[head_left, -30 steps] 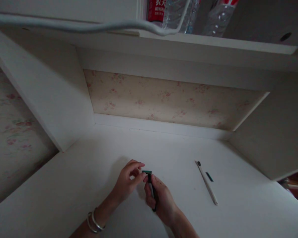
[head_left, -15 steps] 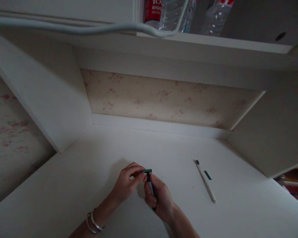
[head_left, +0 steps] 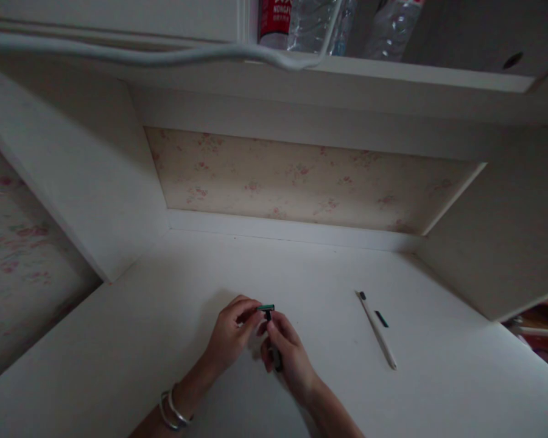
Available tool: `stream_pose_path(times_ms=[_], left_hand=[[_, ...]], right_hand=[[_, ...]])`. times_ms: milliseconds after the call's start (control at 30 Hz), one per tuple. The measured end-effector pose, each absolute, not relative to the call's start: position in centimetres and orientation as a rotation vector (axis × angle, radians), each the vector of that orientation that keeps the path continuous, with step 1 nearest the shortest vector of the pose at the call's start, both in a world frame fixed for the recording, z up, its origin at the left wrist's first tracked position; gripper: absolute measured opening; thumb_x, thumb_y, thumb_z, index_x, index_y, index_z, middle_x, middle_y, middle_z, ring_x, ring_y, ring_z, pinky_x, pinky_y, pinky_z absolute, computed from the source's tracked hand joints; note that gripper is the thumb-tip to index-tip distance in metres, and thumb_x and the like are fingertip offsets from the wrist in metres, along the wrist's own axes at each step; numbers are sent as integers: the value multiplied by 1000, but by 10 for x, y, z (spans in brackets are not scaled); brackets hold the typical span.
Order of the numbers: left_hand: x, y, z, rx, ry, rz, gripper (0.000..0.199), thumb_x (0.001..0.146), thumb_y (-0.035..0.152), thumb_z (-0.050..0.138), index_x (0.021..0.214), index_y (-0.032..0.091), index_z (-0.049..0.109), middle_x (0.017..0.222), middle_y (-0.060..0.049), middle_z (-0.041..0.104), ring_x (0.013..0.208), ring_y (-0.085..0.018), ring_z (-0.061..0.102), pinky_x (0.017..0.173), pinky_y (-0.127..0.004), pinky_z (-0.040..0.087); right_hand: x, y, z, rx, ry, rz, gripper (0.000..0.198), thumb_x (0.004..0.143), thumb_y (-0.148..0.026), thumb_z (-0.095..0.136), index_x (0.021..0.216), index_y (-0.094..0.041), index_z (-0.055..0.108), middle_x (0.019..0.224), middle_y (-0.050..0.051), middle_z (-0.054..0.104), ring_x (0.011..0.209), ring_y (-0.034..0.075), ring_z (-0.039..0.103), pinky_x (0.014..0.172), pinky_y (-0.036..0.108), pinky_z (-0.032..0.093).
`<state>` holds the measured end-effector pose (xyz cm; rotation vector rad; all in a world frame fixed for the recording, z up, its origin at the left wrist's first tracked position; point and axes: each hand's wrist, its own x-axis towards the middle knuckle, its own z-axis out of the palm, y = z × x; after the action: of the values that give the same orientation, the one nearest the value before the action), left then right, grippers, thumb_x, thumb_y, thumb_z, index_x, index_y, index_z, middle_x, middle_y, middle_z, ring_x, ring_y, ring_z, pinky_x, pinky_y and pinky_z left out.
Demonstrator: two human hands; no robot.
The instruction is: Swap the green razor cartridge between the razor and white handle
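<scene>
My right hand (head_left: 291,356) is wrapped round the grey-and-black handle of a razor (head_left: 275,351), held above the white desktop. At its top sits a green-and-black razor head (head_left: 265,308), and my left hand (head_left: 231,328) pinches its left end between thumb and fingers. Whether the head is fixed to the handle cannot be told. Over to the right lies a white toothbrush (head_left: 379,336) with dark bristles. Close beside it rests a small flat green-and-dark strip (head_left: 382,319), perhaps another razor head or a cover.
A white desktop (head_left: 310,274) spreads under my hands, with side panels (head_left: 82,164) left and right. Above it runs a shelf (head_left: 415,73) with plastic bottles (head_left: 313,27), one red-labelled. A pale cable (head_left: 141,56) hangs across the shelf front. Dim items (head_left: 543,334) show at far right.
My right hand has shifted its grip on the razor handle, the thumb now nearer the neck. Both hands and the razor head have moved slightly left and up in view.
</scene>
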<state>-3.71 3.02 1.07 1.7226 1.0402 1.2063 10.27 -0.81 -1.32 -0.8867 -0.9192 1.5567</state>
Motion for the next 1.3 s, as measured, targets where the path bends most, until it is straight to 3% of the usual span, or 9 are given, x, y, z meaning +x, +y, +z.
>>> stream_pose_path(times_ms=[67, 200, 400, 667, 900, 1133, 1300], left_hand=[[-38, 31, 10, 1694, 1079, 1260, 20, 84, 33, 56, 89, 17, 66, 83, -4, 58, 73, -14, 56, 63, -22, 46], [-39, 32, 8, 1659, 1109, 1286, 20, 83, 32, 58, 90, 17, 67, 80, -3, 57, 68, -12, 55, 58, -20, 44], [-38, 34, 5, 1679, 1118, 1250, 21, 83, 34, 57, 92, 17, 67, 83, -3, 57, 70, -12, 55, 59, -20, 45], [-35, 37, -9, 1598, 1154, 1141, 37, 82, 40, 58, 113, 19, 57, 94, -2, 53, 60, -8, 52, 53, -21, 45], [-31, 36, -16, 1689, 1147, 1091, 37, 84, 40, 54, 114, 19, 56, 97, -4, 54, 62, -9, 55, 56, -23, 47], [-31, 37, -24, 1806, 1169, 1042, 37, 85, 40, 51, 115, 19, 56, 98, -5, 55, 63, -10, 55, 58, -24, 48], [-31, 38, -26, 1841, 1181, 1022, 36, 86, 40, 49, 115, 19, 56, 97, -4, 55, 62, -10, 55, 60, -25, 49]], right_hand=[[105, -8, -14, -999, -1050, 1396, 35, 79, -46, 66, 100, -21, 56, 77, -2, 57, 50, 8, 50, 42, 18, 40], [110, -7, -18, -1226, -1317, 1110, 33, 86, -45, 56, 101, -17, 64, 66, 0, 59, 56, 12, 54, 51, 21, 44], [113, -9, -19, -1378, -1561, 827, 32, 92, -40, 46, 106, -19, 66, 75, 3, 68, 65, 15, 61, 60, 21, 44], [145, -4, -12, -1593, -1486, 560, 34, 93, -43, 40, 103, -18, 61, 83, 6, 70, 69, 18, 65, 61, 23, 46], [232, 4, -2, -2089, -1561, 14, 40, 94, -41, 36, 106, -16, 66, 105, 9, 65, 79, 16, 65, 72, 23, 46], [283, 8, -3, -2413, -1558, -39, 35, 91, -33, 40, 90, -19, 72, 89, 11, 67, 77, 22, 64, 64, 28, 42], [289, 11, -11, -2507, -1581, -55, 37, 92, -30, 38, 90, -15, 72, 93, 15, 67, 79, 24, 65, 65, 30, 42]])
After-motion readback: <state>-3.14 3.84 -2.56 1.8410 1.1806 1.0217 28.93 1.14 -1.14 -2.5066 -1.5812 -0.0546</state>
